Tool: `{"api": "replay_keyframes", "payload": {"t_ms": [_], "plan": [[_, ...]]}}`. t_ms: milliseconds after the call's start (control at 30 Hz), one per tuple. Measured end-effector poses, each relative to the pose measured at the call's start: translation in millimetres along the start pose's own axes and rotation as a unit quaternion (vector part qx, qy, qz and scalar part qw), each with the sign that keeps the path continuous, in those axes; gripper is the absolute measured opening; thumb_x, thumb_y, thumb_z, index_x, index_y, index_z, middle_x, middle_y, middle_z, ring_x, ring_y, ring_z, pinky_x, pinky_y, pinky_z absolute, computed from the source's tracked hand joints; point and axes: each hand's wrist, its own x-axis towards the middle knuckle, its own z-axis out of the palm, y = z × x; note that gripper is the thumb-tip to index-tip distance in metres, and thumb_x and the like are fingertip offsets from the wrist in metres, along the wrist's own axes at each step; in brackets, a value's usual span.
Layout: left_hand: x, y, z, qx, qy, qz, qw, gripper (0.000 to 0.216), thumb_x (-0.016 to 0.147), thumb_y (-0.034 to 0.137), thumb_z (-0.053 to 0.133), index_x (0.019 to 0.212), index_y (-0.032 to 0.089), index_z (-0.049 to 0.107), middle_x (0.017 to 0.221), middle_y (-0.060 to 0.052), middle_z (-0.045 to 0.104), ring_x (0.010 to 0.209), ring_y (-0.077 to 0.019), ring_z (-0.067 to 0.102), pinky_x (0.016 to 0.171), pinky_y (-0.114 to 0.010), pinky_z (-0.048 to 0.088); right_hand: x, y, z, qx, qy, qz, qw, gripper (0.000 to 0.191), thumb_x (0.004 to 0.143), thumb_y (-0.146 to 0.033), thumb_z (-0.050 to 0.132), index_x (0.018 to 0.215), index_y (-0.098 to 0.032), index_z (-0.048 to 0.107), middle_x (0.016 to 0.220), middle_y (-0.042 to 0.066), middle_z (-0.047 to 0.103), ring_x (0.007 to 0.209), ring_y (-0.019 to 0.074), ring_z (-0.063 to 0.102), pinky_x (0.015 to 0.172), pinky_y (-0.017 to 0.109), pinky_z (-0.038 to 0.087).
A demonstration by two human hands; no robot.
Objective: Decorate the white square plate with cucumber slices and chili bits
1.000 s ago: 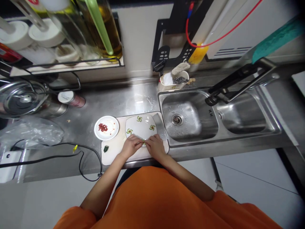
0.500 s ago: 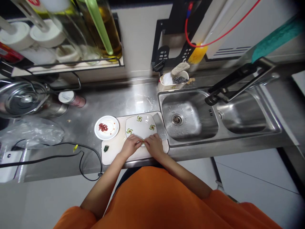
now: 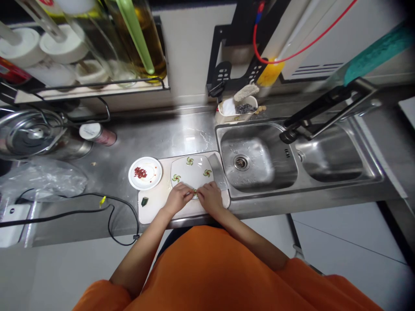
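A square white plate [image 3: 192, 172] lies on a white cutting board [image 3: 155, 202] and carries three green cucumber pinwheels, one of them [image 3: 189, 161] at the far edge. My left hand [image 3: 177, 198] and my right hand [image 3: 210, 198] meet at the plate's near edge, fingers pinched together on a small green cucumber piece [image 3: 195, 191]. A cleaver blade [image 3: 216, 170] lies flat beside the plate, on its right. A dark green scrap [image 3: 144, 201] rests on the board's left part.
A round white saucer [image 3: 145, 173] with red chilli bits sits left of the board. A double steel sink [image 3: 259, 160] with a black tap [image 3: 320, 110] is at the right. A black cable [image 3: 78, 211], a plastic bag [image 3: 42, 179], a pot lid [image 3: 27, 134] and a bottle rack [image 3: 84, 86] are at the left.
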Motion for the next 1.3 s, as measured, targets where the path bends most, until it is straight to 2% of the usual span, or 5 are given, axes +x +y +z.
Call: {"api": "replay_keyframes", "payload": {"t_ms": [300, 700, 1300], "plan": [[1.8, 3.7, -0.9, 0.006, -0.002, 0.0, 1.0, 0.01, 0.082, 0.023, 0.058, 0.078, 0.02, 0.067, 0.075, -0.004, 0.066, 0.077, -0.017, 0.055, 0.071, -0.032, 0.046, 1.5, 1.4, 4.2, 0.014, 0.006, -0.002, 1.0, 0.018, 0.088, -0.031, 0.049, 0.089, -0.023, 0.066, 0.093, 0.005, 0.06, 0.098, 0.0215, 0.041, 0.068, 0.029, 0.028], [0.7, 0.3, 1.9, 0.012, -0.003, 0.012, 1.0, 0.011, 0.082, 0.023, 0.059, 0.081, 0.02, 0.069, 0.079, -0.005, 0.067, 0.08, -0.0177, 0.056, 0.075, -0.032, 0.046, 4.2, 2.9, 5.9, 0.016, -0.01, 0.003, 1.0, 0.02, 0.089, -0.032, 0.048, 0.087, -0.023, 0.067, 0.093, 0.006, 0.06, 0.097, 0.0223, 0.041, 0.067, 0.03, 0.027], [-1.6, -4.0, 1.4, -0.011, 0.011, 0.02, 1.0, 0.011, 0.08, 0.023, 0.061, 0.087, 0.021, 0.069, 0.081, -0.005, 0.068, 0.08, -0.0172, 0.057, 0.075, -0.033, 0.046, 1.5, 1.5, 3.3, 0.015, 0.007, -0.001, 1.0, 0.019, 0.089, -0.03, 0.049, 0.088, -0.022, 0.066, 0.092, 0.005, 0.06, 0.097, 0.0219, 0.041, 0.069, 0.03, 0.028]]}}
